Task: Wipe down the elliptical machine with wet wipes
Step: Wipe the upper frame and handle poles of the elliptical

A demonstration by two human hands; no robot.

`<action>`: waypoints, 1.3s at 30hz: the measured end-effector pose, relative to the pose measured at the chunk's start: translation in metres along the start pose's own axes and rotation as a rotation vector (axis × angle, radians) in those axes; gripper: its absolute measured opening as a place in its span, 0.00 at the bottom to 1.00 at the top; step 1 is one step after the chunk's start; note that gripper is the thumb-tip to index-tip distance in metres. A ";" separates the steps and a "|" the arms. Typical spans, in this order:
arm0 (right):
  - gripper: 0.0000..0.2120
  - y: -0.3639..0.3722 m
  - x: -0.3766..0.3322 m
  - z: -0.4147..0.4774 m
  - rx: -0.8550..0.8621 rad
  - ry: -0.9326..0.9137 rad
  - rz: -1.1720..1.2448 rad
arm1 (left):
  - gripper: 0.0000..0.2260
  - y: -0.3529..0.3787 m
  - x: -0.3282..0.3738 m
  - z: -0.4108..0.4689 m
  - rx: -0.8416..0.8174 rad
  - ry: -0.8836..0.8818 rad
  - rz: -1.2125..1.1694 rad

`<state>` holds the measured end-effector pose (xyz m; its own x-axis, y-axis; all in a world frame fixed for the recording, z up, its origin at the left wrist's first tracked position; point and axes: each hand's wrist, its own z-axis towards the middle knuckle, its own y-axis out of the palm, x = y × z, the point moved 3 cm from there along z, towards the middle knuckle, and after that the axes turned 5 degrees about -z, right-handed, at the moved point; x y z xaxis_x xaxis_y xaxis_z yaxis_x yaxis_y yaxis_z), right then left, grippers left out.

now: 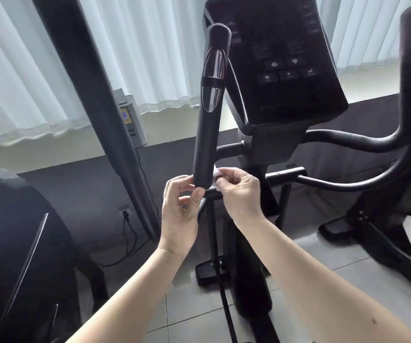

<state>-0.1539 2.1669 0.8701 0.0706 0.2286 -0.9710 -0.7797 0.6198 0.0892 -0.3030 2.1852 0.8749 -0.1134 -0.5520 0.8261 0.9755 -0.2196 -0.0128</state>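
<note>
The right hand (pixel 239 194) pinches the wet wipe (pixel 216 173) against the lower end of the elliptical's handle (pixel 208 134); the left hand (pixel 182 211) curls round the same end, probably steadying it.

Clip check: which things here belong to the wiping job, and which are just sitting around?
Part of the job: handle; wet wipe, pinched by the right hand beside it; left hand at its lower end; console.
Just around: curtains; box on the sill; wall socket; second machine at left.
</note>
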 end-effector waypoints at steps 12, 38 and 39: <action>0.02 -0.004 -0.034 -0.074 -0.204 0.034 0.130 | 0.07 -0.012 0.022 -0.040 -0.018 -0.234 -0.160; 0.16 -0.001 -0.058 -0.059 0.121 -0.064 -0.392 | 0.04 -0.009 -0.011 0.018 0.163 -0.216 -0.233; 0.15 0.000 -0.055 -0.057 0.138 -0.059 -0.400 | 0.03 -0.008 -0.020 0.024 0.161 -0.246 -0.223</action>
<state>-0.1932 2.1116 0.9112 0.3895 -0.0104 -0.9210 -0.5929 0.7623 -0.2593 -0.3040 2.2169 0.8722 -0.2972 -0.2903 0.9096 0.9512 -0.1724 0.2557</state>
